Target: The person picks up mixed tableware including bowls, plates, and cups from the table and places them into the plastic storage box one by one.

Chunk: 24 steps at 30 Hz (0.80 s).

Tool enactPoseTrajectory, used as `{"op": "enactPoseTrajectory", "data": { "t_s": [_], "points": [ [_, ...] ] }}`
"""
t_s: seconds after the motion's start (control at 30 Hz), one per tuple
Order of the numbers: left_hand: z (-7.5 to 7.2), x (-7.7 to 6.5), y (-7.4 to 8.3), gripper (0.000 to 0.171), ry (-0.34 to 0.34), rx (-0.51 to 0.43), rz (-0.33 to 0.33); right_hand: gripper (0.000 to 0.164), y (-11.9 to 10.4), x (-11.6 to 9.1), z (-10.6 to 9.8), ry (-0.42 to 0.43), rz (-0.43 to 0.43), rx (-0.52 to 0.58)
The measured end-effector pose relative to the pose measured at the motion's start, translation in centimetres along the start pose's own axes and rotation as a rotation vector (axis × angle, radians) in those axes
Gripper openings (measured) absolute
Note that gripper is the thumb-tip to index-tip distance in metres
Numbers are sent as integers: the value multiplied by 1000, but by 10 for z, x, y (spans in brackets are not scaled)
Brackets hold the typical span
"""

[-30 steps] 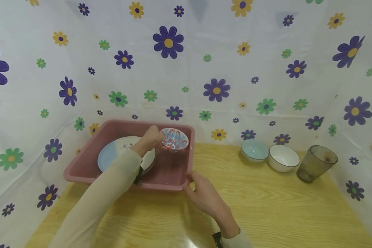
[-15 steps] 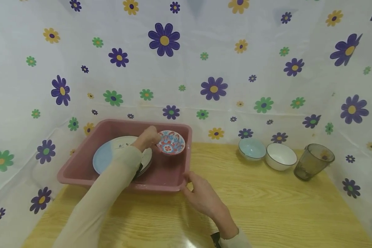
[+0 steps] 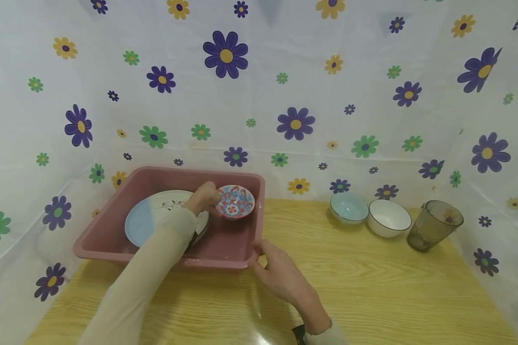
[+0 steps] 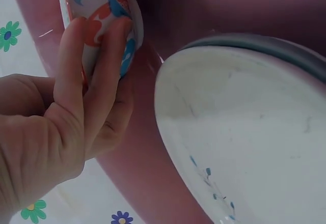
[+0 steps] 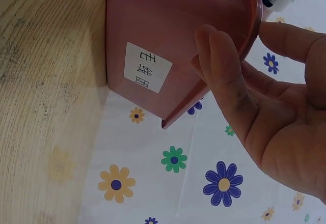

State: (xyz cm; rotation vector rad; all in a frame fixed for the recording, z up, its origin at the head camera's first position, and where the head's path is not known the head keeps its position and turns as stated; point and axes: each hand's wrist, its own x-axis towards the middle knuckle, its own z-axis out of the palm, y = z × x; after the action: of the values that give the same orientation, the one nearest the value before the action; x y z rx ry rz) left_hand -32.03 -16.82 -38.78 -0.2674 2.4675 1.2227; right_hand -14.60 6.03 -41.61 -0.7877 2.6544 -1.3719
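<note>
My left hand (image 3: 205, 197) pinches the rim of a small patterned bowl (image 3: 237, 203) in red, blue and white, inside the right part of a pink plastic tub (image 3: 230, 244). In the left wrist view the fingers (image 4: 104, 76) lie along the bowl's outer side (image 4: 94, 10). My right hand (image 3: 282, 275) grips the tub's near right corner, with the thumb and fingers on either side of the rim. Beside the bowl, in the tub's left part, lie stacked plates (image 3: 140, 223); the top one is pale blue and white with a leafy sprig, partly hidden by my left arm.
On the wooden table (image 3: 349, 282), right of the tub, stand a light blue bowl (image 3: 349, 209), a white bowl (image 3: 388, 219) and a smoky glass cup (image 3: 433, 226). A flowered sheet (image 3: 311, 62) hangs behind and at both sides. A handwritten label (image 5: 147, 67) sticks to the tub's outside.
The patterned bowl has come down a little deeper into the tub, with my left hand still pinching it. My right hand keeps its grip on the corner. The head view has shifted slightly.
</note>
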Motion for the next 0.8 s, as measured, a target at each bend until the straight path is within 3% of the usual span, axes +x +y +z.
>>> {"op": "enactPoseTrajectory", "data": {
  "t_s": [0.17, 0.57, 0.8],
  "points": [
    [1, 0, -6, 31, -21, -65, -2, 25, -1, 1, 2, -2, -4, -5],
    [2, 6, -19, 41, -68, -95, -43, 27, -3, -1, 2, -22, 17, 15],
    [6, 12, -25, 46, -92, -101, -20, 28, -2, -1, 1, -11, 26, -2]
  ]
}}
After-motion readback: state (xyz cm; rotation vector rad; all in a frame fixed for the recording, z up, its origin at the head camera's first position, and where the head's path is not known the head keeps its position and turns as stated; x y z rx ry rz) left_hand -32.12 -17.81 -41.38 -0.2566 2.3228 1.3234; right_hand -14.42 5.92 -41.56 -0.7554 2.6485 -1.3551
